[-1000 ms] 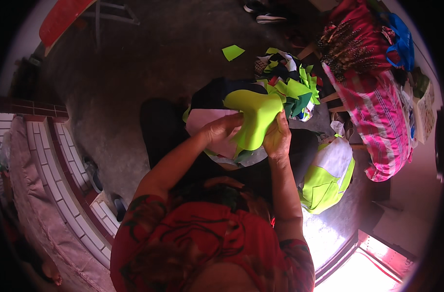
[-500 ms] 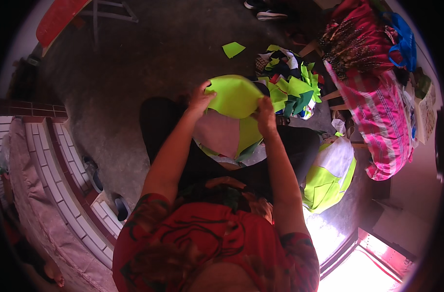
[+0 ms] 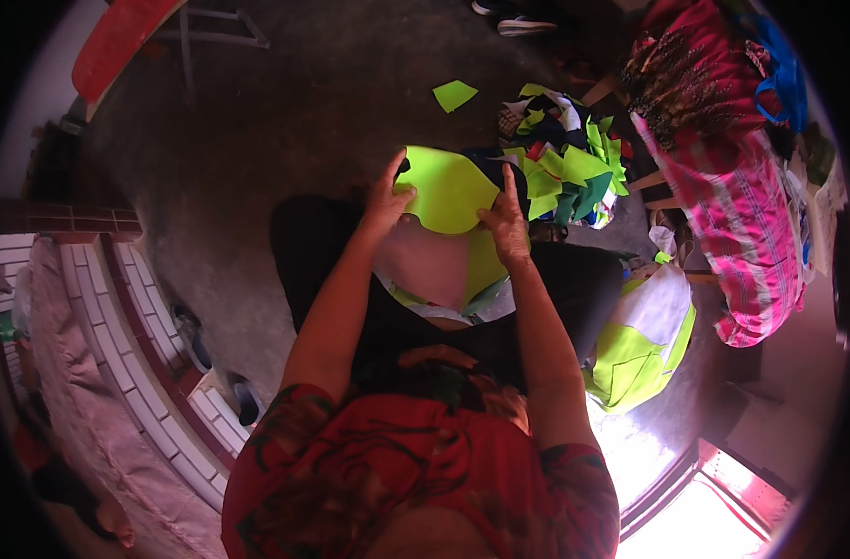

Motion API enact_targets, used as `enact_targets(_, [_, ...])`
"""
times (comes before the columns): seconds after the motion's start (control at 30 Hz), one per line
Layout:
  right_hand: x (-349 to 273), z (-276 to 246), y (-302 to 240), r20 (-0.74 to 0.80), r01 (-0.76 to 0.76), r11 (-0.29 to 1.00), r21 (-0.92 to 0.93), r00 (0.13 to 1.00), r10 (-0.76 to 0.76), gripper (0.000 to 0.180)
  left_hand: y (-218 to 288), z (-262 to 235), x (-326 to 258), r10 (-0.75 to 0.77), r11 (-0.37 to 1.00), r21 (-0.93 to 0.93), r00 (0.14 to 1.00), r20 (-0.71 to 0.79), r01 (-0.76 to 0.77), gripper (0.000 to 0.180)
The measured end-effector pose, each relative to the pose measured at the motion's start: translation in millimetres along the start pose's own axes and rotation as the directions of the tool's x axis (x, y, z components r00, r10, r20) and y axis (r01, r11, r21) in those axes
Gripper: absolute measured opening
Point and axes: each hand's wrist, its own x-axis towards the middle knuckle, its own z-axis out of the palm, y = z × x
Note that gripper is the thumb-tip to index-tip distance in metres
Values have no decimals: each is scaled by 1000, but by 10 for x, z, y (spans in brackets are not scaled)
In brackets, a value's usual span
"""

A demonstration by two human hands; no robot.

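Note:
A bright lime-green cut fabric piece (image 3: 448, 189) is held up flat between both hands above my lap. My left hand (image 3: 388, 196) grips its left edge, fingers pointing up. My right hand (image 3: 506, 219) pinches its right edge. Under the held piece, on my black-clothed lap, lies a stack of pink, lime and white fabric pieces (image 3: 439, 275).
A heap of lime, dark green, white and red fabric scraps (image 3: 565, 168) lies ahead to the right. One lime scrap (image 3: 455, 94) lies alone on the concrete floor. A lime-and-white bag (image 3: 639, 340) sits at my right, a pink patterned bundle (image 3: 733, 214) beyond. Tiled steps (image 3: 117, 335) run at left.
Both hands have lifted the lime fabric piece up off the lap stack and away from me, spreading it flat between them.

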Motion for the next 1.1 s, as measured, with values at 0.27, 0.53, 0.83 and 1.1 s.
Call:
enact_targets(0.27, [28, -57, 528, 126, 80, 879, -471, 992, -23, 68, -275, -105, 36, -135, 893, 426, 989, -63, 149, 72])
enact_targets(0.53, [51, -22, 710, 110, 241, 815, -527, 970, -216, 67, -692, -157, 218, 65, 843, 537, 982, -179, 42, 73])
enact_targets(0.83, [59, -33, 766, 174, 201, 776, -598, 977, -119, 75, -479, -185, 126, 70, 850, 526, 996, -60, -28, 57])
enact_targets(1.1, [92, -39, 790, 165, 193, 779, -596, 979, -116, 73, -496, -171, 86, 190, 734, 676, 976, -109, -68, 48])
